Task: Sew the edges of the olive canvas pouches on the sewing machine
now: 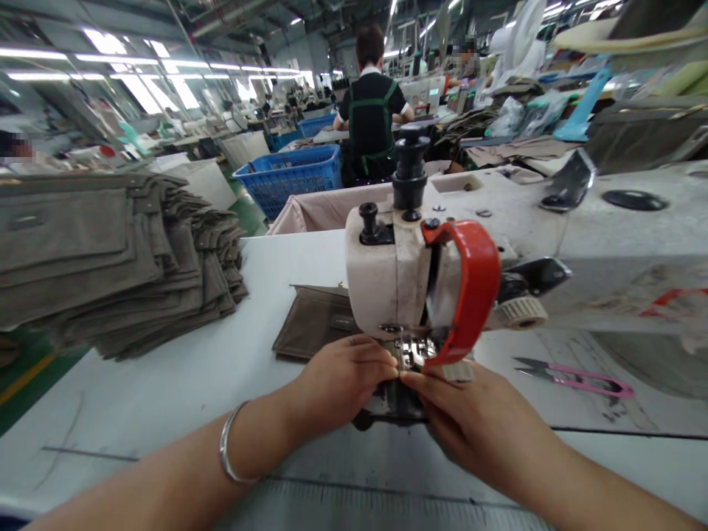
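My left hand (346, 376), with a silver bangle at its wrist, reaches the needle area of a white sewing machine (376, 273). Its fingertips are pinched together just in front of the metal presser foot (412, 352). From the other side my right hand (476, 413) meets it, thumb and fingers closed, partly hidden below the red guard (476, 287). Whatever small piece lies between the fingertips is too hidden to name. A flat dark brown fabric piece (310, 324) with a small label lies behind my left hand, running out of sight behind the machine head.
A tall pile of brown fabric pieces (110, 251) stands at the left on the white table (265, 435). Pink-handled thread snips (591, 381) lie at the right. A blue basket (299, 177) and a seated person (373, 110) are beyond the machine.
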`<state>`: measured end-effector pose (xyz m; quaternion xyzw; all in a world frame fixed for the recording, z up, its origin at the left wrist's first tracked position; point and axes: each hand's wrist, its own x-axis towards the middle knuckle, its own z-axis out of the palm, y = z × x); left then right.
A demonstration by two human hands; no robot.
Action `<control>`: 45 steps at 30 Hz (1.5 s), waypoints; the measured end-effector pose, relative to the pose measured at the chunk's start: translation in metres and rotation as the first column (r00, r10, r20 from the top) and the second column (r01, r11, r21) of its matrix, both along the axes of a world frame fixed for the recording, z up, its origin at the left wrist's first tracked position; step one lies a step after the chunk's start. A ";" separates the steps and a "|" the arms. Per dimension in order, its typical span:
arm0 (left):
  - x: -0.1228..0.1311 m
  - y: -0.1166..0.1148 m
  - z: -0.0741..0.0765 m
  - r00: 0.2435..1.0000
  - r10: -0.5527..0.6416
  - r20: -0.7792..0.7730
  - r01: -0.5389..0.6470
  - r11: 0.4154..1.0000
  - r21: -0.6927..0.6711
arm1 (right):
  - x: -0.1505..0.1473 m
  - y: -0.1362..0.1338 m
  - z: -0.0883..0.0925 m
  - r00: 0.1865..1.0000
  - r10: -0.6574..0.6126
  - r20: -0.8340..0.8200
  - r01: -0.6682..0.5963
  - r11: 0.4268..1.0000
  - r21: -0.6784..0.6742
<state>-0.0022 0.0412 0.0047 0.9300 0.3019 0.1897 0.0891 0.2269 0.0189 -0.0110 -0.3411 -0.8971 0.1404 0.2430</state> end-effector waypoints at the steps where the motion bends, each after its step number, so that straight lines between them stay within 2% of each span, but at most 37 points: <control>1: 0.000 0.003 0.000 1.000 -0.004 0.001 0.004 1.000 0.009 | -0.001 0.001 -0.001 1.000 -0.016 0.008 0.016 1.000 0.020; 8: -0.001 0.018 -0.004 0.998 0.046 0.033 -0.049 0.995 0.092 | -0.004 0.001 -0.002 0.998 -0.050 0.038 0.048 0.997 0.058; 11: -0.001 0.022 -0.008 0.995 0.098 -0.007 -0.096 0.987 0.129 | -0.003 0.001 -0.003 0.998 -0.053 0.040 0.050 0.997 0.056; 16: -0.003 0.027 -0.014 0.989 0.147 -0.033 -0.143 0.985 0.093 | -0.003 0.001 -0.002 0.997 -0.059 0.049 0.057 0.998 0.040; 20: -0.002 0.026 -0.011 0.986 0.153 -0.058 -0.147 0.984 0.104 | -0.003 0.002 -0.002 0.995 -0.064 0.079 0.064 0.998 0.012; 25: 0.008 0.011 0.012 0.972 0.193 -0.134 -0.187 0.981 0.057 | -0.001 0.001 -0.002 0.997 -0.044 0.070 0.046 0.999 -0.017; 28: 0.017 -0.004 0.030 0.955 0.138 -0.263 -0.141 0.990 0.006 | 0.001 0.001 -0.002 0.999 -0.028 0.034 0.028 0.999 -0.028; 30: 0.021 -0.012 0.036 0.944 0.092 -0.318 -0.106 0.994 -0.025 | 0.002 0.001 -0.001 1.000 -0.013 0.014 0.013 1.000 -0.029; 36: 0.019 -0.020 0.032 0.961 0.116 -0.249 -0.135 0.989 -0.062 | 0.003 0.002 0.000 1.000 0.014 -0.007 -0.014 0.999 -0.034; 39: 0.017 -0.025 0.033 0.960 0.184 -0.213 -0.214 0.968 -0.130 | 0.003 0.002 0.000 1.000 0.016 -0.011 -0.016 1.000 -0.026; 43: 0.013 -0.040 0.037 0.945 0.272 -0.180 -0.313 0.911 -0.267 | 0.004 0.002 -0.002 1.000 -0.011 0.018 0.011 1.000 -0.020; 45: 0.009 -0.054 0.033 0.948 0.250 -0.195 -0.301 0.903 -0.308 | 0.005 0.003 -0.001 1.000 -0.018 0.020 0.018 0.999 -0.027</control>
